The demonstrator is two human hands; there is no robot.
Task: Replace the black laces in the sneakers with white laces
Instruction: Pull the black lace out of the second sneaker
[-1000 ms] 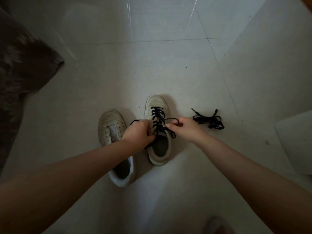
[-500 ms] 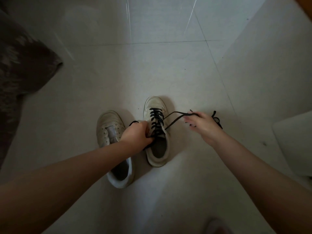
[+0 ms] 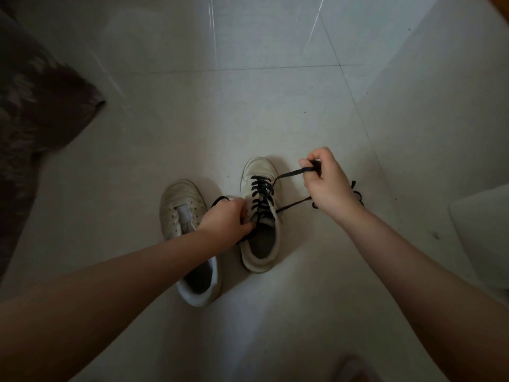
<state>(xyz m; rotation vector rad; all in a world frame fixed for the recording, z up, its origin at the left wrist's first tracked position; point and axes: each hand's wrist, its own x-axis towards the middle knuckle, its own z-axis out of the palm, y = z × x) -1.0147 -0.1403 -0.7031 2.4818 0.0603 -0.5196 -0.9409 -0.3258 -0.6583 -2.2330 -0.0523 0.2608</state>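
Pale glossy floor tiles (image 3: 275, 111), dim; right hand (image 3: 327, 183) pinching black lace (image 3: 292, 173); left hand (image 3: 225, 219) gripping laced sneaker (image 3: 261, 216).

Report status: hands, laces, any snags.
Left hand grips right sneaker. Right hand pinches black lace, drawn taut. Left sneaker unlaced. No snags seen.

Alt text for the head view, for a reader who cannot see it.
A right hand pulls a black lace out of a white sneaker that the left hand steadies; a second sneaker, unlaced, stands to its left on the tiled floor.
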